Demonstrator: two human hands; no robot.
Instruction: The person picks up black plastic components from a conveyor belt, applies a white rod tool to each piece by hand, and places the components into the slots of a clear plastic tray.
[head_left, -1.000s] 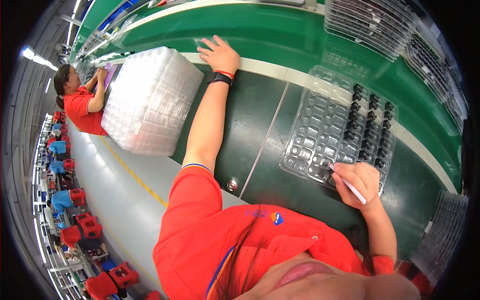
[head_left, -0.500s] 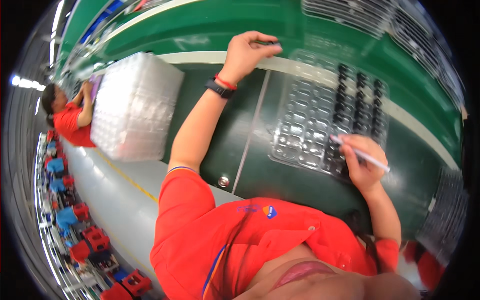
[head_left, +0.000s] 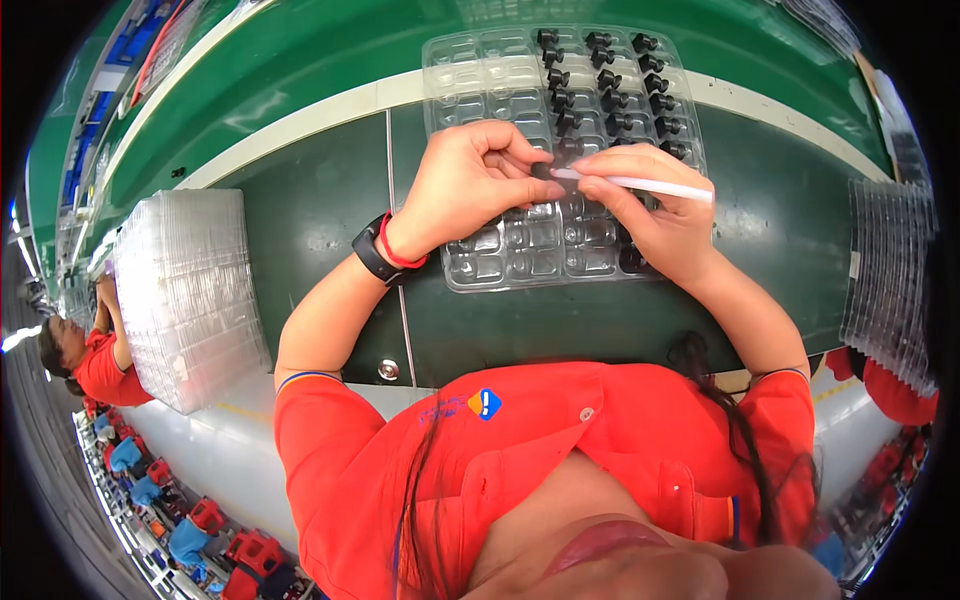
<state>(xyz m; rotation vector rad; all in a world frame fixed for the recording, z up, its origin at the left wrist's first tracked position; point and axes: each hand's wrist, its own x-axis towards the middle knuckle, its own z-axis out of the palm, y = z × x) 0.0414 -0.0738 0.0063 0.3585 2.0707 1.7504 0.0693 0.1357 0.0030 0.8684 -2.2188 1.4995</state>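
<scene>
The left hand (head_left: 485, 185) and right hand (head_left: 655, 205) cover the middle of the clear tray (head_left: 532, 264). Fingers partly hide a dark piece (head_left: 541, 171), too small to identify; whether the white pen (head_left: 660, 187) touches it is unclear. Distant workers (head_left: 188, 541) at left are tiny and blurred.

My bench (head_left: 310, 230): dark green top, thin pale seam (head_left: 404, 330) left of centre, round metal fitting (head_left: 388, 370) near my edge. Cream strip (head_left: 300, 118) curves along the far side, brighter green surface (head_left: 340, 60) beyond. Clear compartment tray (head_left: 530, 237) lies flat in front of me, overlapping the strip. Tall clear tray stack (head_left: 190, 290), left end. Another stack (head_left: 885, 280), right end; its base unclear.
</scene>
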